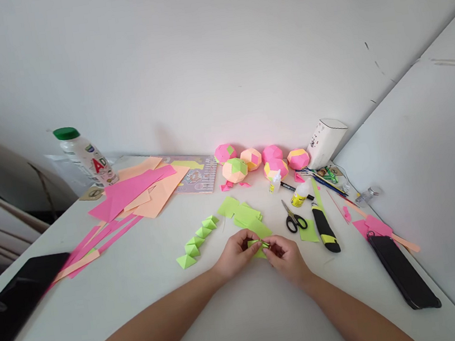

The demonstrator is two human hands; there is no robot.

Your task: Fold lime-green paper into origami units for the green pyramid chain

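Both hands meet over a small green paper piece (257, 250) near the middle of the table. My left hand (236, 255) pinches its left side between thumb and fingers. On the other side, my right hand (285, 255) grips the paper's right edge with closed fingertips. The fingers hide part of the piece. Just beyond them lies a loose stack of green paper squares (247, 215). A row of folded green paper units (197, 241) rests left of my left hand. Black-handled scissors (295, 219) lie beyond my right hand, beside another green square (308, 231).
Several faceted paper balls (235, 170) stand along the wall. A utility knife (325, 229) and glue bottles (301, 194) are to the right, with a black phone (404, 270) farther out. Pink and orange sheets (132, 190), a green-capped bottle (86, 158) and a dark tablet-like slab (20, 307) occupy the left.
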